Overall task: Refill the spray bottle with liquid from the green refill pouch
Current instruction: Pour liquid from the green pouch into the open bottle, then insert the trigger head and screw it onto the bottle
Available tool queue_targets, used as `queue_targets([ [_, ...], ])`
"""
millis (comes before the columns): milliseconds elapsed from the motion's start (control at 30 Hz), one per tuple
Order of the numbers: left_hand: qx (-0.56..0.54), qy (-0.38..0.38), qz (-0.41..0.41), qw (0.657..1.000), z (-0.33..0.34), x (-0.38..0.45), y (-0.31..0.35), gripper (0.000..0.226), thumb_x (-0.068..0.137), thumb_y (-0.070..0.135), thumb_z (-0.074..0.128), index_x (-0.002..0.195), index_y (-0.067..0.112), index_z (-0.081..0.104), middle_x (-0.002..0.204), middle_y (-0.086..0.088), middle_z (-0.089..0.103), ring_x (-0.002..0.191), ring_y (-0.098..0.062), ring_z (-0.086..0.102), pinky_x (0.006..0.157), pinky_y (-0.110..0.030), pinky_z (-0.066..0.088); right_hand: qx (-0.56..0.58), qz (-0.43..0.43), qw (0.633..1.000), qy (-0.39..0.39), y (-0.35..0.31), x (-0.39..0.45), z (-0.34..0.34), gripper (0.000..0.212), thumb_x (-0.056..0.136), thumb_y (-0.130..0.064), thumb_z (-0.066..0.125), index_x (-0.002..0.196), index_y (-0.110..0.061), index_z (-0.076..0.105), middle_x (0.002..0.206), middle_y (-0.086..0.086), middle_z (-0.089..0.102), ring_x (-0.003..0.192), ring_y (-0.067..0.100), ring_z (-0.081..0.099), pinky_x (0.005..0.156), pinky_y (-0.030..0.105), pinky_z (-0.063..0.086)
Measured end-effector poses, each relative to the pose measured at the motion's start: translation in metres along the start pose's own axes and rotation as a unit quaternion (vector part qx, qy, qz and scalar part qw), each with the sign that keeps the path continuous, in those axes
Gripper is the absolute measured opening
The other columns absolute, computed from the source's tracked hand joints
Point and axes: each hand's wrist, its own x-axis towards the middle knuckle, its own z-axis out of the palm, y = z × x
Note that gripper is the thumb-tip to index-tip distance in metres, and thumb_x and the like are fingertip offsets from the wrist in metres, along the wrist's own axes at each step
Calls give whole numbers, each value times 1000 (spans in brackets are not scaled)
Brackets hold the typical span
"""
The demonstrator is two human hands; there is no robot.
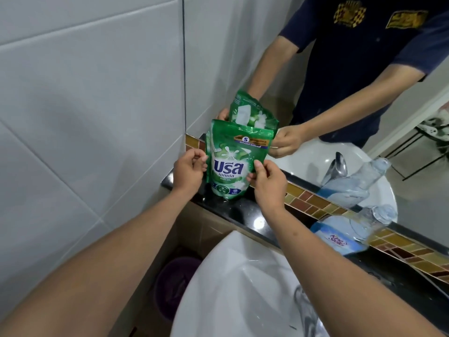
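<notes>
The green refill pouch [233, 156] stands upright on the black ledge [245, 212] against the mirror, its printed front toward me. My left hand [189, 172] pinches its left edge at mid height. My right hand [267, 182] pinches its right edge, thumb on the front. A clear plastic bottle with a blue label [349, 231] lies on its side on the ledge to the right; its top end is blurred, so I cannot tell whether it has a spray head.
A white sink basin [238, 283] sits below the ledge, with a chrome tap [307, 314] at the lower right. The mirror [340, 105] reflects the pouch, hands and tap. Grey tiled wall stands left. A purple bucket [175, 285] sits on the floor.
</notes>
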Motion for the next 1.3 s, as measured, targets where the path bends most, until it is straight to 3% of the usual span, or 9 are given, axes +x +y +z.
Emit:
queue_targets([
  [233, -18, -29, -17, 999, -4, -2, 6, 22, 96, 11, 61, 81, 28, 62, 79, 3, 68, 73, -18, 67, 76, -36, 59, -33, 21, 999, 1, 4, -5, 0, 16, 99, -13, 57, 87, -18, 65, 80, 0, 70, 73, 13, 64, 78, 43, 62],
  [367, -42, -52, -69, 995, -11, -6, 11, 9, 93, 15, 68, 92, 24, 68, 91, -2, 72, 87, -20, 71, 85, -36, 59, -33, 57, 997, -32, 2, -10, -4, 23, 98, -11, 59, 120, -13, 65, 104, 0, 72, 92, 15, 71, 85, 38, 61],
  [567, 38, -35, -113, 992, -23, -28, 22, 30, 95, 31, 64, 122, 18, 66, 107, 1, 71, 99, -17, 66, 92, -36, 53, -116, 66, 990, -44, -21, -27, -23, 37, 97, -12, 60, 134, -10, 56, 121, -1, 66, 103, 16, 62, 88, 33, 54],
  [667, 75, -10, -99, 992, -24, -51, 36, 32, 98, 35, 56, 120, 15, 68, 104, -2, 71, 94, -18, 66, 80, -30, 50, -179, 51, 981, -59, -26, -40, -39, 36, 97, -15, 58, 133, -10, 58, 118, 0, 64, 98, 12, 55, 82, 25, 42],
  [800, 46, -14, -93, 995, -13, -85, 57, 26, 99, 35, 51, 91, 20, 71, 76, 2, 70, 59, -12, 61, 57, -34, 53, -221, 30, 973, -53, -23, -59, -70, 31, 96, -15, 58, 127, -10, 62, 120, 4, 67, 103, 15, 59, 89, 26, 45],
  [867, 44, -43, -82, 995, 0, -103, 67, 27, 100, 32, 51, 89, 18, 71, 73, 0, 68, 53, -10, 57, 49, -24, 48, -234, 38, 970, -44, -17, -70, -90, 31, 96, -16, 59, 126, -10, 63, 120, 5, 68, 101, 15, 59, 88, 25, 45],
  [1100, 20, -176, -61, 982, 71, -161, 97, 29, 100, 33, 52, 84, 18, 72, 68, -5, 67, 55, -15, 58, 54, -30, 48, -255, 73, 964, 10, 15, -105, -177, 32, 98, -17, 55, 128, -12, 64, 125, 8, 67, 109, 21, 62, 89, 25, 47],
  [1200, 47, -238, -25, 970, 112, -184, 113, 23, 97, 41, 57, 91, 24, 71, 79, 2, 71, 69, -14, 64, 67, -37, 57, -264, 107, 958, 45, 34, -117, -221, 31, 97, -17, 56, 128, -12, 64, 129, 9, 65, 115, 24, 62, 95, 35, 54],
  [1300, 83, -288, -6, 954, 151, -204, 127, 43, 94, 42, 62, 132, 23, 56, 119, 0, 64, 104, -12, 61, 79, -28, 55, -264, 122, 955, 60, 51, -127, -262, 31, 98, -16, 57, 128, -13, 63, 126, 6, 67, 111, 20, 62, 91, 32, 54],
])
